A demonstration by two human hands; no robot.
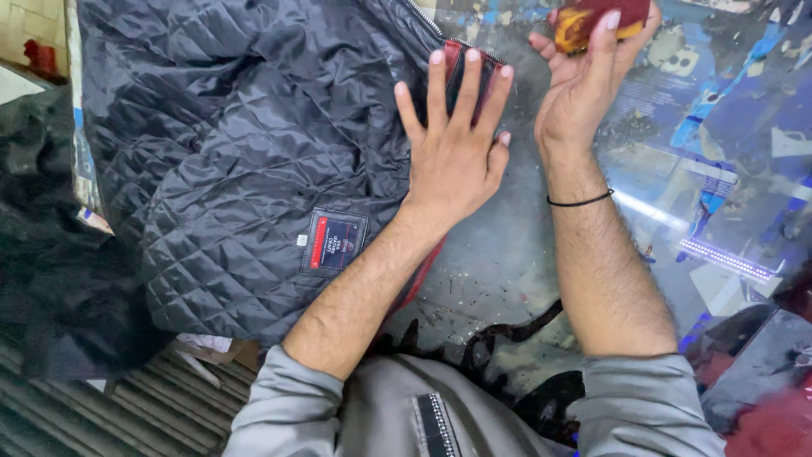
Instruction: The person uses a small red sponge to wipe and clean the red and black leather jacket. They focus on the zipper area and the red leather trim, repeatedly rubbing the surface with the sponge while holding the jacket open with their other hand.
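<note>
A dark quilted jacket (237, 144) lies inside out on a glass-topped table (507, 254), its sewn label (335, 241) facing up. My left hand (452, 144) lies flat with fingers spread on the jacket's right edge, pressing down a red-trimmed zipper flap (469, 72). My right hand (584, 76) is raised just right of it and holds a yellow and dark red sponge-like pad (596, 19) between thumb and fingers. A thin black band (579, 201) circles my right wrist.
Blue and white printed sheets (719, 127) show under the glass on the right. A heap of black fabric (51, 254) lies at the left. A ribbed metal surface (127, 406) runs below the table's left edge.
</note>
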